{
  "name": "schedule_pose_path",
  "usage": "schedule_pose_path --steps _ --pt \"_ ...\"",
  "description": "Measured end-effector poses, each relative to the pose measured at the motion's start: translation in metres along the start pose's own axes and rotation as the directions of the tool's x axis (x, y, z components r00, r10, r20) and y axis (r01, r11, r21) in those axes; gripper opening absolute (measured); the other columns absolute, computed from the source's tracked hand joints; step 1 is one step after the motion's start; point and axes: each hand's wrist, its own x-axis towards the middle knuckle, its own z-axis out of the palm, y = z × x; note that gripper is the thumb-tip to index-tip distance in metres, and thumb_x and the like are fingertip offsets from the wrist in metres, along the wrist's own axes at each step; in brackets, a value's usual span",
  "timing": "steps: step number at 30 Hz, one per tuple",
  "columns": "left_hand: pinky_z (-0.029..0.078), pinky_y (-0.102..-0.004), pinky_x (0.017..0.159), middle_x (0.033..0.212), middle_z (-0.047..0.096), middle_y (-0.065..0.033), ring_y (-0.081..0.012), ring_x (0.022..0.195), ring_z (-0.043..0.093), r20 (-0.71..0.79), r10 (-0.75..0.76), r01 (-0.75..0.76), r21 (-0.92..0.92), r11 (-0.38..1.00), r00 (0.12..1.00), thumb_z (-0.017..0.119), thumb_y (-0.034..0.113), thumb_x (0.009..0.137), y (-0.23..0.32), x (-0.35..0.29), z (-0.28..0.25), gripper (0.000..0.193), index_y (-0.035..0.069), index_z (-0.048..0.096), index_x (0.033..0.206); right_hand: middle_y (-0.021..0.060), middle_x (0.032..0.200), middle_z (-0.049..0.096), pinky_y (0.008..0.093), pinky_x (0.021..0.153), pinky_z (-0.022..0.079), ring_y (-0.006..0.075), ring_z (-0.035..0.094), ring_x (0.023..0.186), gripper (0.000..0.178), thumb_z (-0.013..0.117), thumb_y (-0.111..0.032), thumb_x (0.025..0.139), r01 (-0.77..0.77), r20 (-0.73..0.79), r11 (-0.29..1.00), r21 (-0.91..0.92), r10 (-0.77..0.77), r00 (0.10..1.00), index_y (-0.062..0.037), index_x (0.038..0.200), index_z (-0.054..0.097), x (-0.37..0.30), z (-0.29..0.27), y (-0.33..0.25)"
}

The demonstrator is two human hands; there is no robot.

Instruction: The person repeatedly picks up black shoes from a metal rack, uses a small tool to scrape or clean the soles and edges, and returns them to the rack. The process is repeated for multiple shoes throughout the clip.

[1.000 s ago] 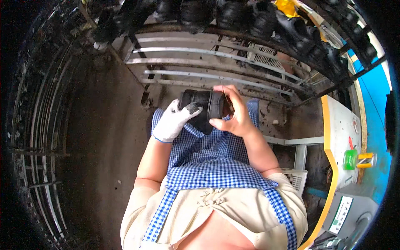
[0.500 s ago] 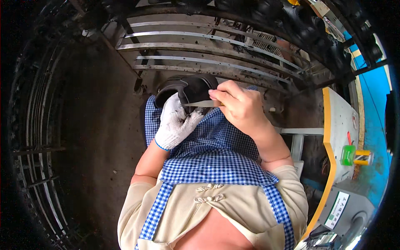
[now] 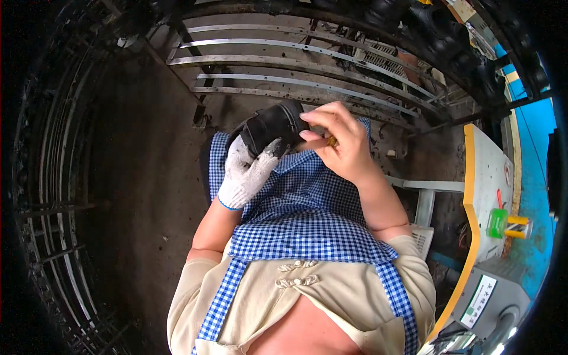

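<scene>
My left hand (image 3: 245, 171), in a white knitted glove with darkened fingertips, grips a black shoe (image 3: 271, 127) above my lap. Its thumb lies against the shoe's near side; the other fingers are mostly hidden beneath it. At the shoe's right end is my bare right hand (image 3: 340, 142), with thumb and fingers bent around a knife (image 3: 332, 141). Only a yellowish bit of its handle shows clearly in the palm, and the blade is blurred below the fingers. My right fingertips are close to the shoe; whether they touch it I cannot tell.
A metal rack with long rails (image 3: 307, 65) stands ahead, with black shoes (image 3: 438, 35) at upper right. On my right is a white table with a yellow edge (image 3: 469, 177), carrying a green tape roll (image 3: 497, 223) and a grey machine (image 3: 494, 296). More rails (image 3: 56, 195) stand left.
The shoe has turned and tilted in my left hand, showing more of its upper. My right hand has drawn the blade away from the shoe's near edge, and its fingers have loosened somewhat.
</scene>
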Motion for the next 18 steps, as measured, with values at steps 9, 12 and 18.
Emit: schedule_pose_path --steps 9,12,18 --pt "0.051 -0.0345 0.073 0.098 0.067 -0.0126 -0.027 0.084 0.065 0.055 0.199 -0.203 0.413 0.888 0.979 0.07 0.007 0.079 -0.008 0.003 0.004 0.029 0.004 0.066 0.108 0.0027 0.08 0.058 0.0279 0.047 0.048 0.0152 0.063 0.062 0.023 0.072 -0.004 0.07 0.302 0.231 0.81 -0.503 -0.211 0.95 -0.0049 0.092 0.065 0.009 -0.004 -0.015" --pt "0.051 -0.0354 0.07 0.095 0.066 -0.0128 -0.029 0.079 0.064 0.097 0.199 -0.221 0.499 0.838 0.975 0.07 0.008 0.078 -0.008 0.001 0.0 0.029 0.004 0.065 0.107 0.0028 0.078 0.051 0.0271 0.047 0.049 0.0138 0.06 0.06 0.013 0.069 -0.008 0.074 0.33 0.243 0.782 -0.529 -0.233 0.942 -0.0057 0.084 0.062 0.012 0.001 -0.015" --pt "0.05 -0.0316 0.068 0.093 0.066 -0.011 -0.0242 0.078 0.064 -0.014 0.055 -0.049 0.275 0.96 0.998 0.071 0.006 0.08 -0.01 -0.002 -0.004 0.028 0.003 0.064 0.107 0.0027 0.079 0.053 0.0268 0.048 0.049 0.0152 0.061 0.058 0.024 0.074 -0.007 0.064 0.318 0.181 0.883 -0.344 -0.27 0.946 -0.0069 0.083 0.059 0.021 0.005 -0.005"
